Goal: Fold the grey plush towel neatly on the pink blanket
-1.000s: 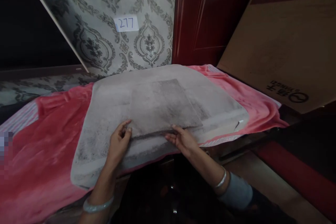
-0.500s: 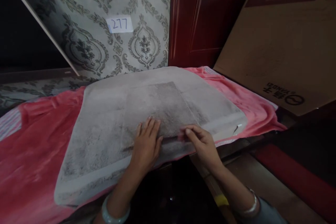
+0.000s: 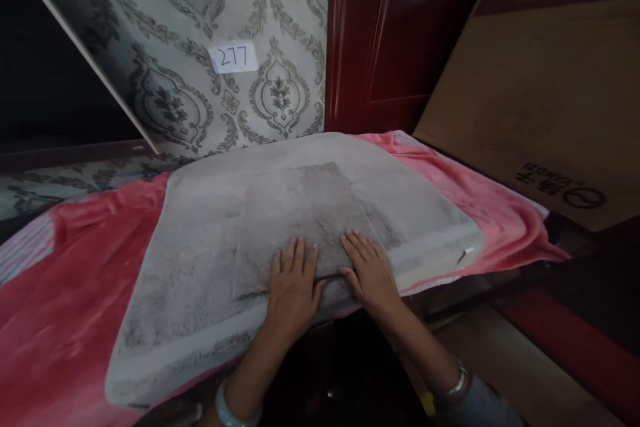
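A grey plush mat (image 3: 190, 280) lies spread out, with rounded corners and a small white tag at its right front corner. In its middle is a darker square grey plush piece (image 3: 300, 203), whose front edge shows a thin dark gap; whether it is separate or sewn on I cannot tell. My left hand (image 3: 294, 290) rests flat on the square's front edge, fingers extended. To its right, my right hand (image 3: 367, 270) lies flat near the square's front right corner, palm down. Neither hand holds anything.
Under the mat is a red-pink blanket (image 3: 75, 300). Behind stands a patterned wall (image 3: 280, 7) with a paper marked 277 (image 3: 233, 57), beside a dark red door (image 3: 385, 33). A large cardboard box (image 3: 540, 93) leans at the right. A dark panel (image 3: 45, 67) is at the left.
My right hand has gone from pinched fingers at the front edge to lying flat on the plush. My left hand stays flat on it. The view has shifted slightly.
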Demonstrator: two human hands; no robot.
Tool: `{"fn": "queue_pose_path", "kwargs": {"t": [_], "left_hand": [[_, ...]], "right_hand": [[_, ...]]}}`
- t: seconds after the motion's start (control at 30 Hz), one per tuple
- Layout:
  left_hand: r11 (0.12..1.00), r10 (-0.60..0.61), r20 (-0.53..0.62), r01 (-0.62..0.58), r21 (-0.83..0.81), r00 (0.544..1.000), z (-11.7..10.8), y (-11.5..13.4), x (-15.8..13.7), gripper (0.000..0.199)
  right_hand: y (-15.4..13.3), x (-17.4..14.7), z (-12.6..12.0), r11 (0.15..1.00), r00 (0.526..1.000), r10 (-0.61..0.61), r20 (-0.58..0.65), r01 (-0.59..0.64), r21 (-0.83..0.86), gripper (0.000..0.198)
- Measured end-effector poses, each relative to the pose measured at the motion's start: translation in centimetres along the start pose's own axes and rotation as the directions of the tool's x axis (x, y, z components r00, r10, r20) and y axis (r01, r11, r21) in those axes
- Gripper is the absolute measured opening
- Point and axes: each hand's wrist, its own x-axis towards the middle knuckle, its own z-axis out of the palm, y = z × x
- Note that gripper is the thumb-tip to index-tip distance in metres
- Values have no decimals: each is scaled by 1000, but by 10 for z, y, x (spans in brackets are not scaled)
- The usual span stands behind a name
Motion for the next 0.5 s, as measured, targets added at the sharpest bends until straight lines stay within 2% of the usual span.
{"fn": "queue_pose_path", "kwargs": {"t": [0.1,0.2,0.33,0.43,0.5], "left_hand": [[1000,-5,-11,5,-15,1000,-1,0,0,60],[1000,-16,-6,16,-18,1000,-1,2,-1,60],[999,-31,-1,31,-20,1000,2,3,-2,60],[999,-30,-9,30,-19,999,3,1,-4,61],[999,-18,2,18,-41,1000,0,-1,-3,60]], "right_hand": [[-11,17,-12,994,999,36,6,-37,107,47],[-20,42,-16,992,999,-10,31,6,126,50],[-20,69,-2,998,993,-6,121,-2,58,59],[-11,72,11,999,984,15,180,-23,44,58],[-5,70,15,996,987,14,163,-28,85,55]]}}
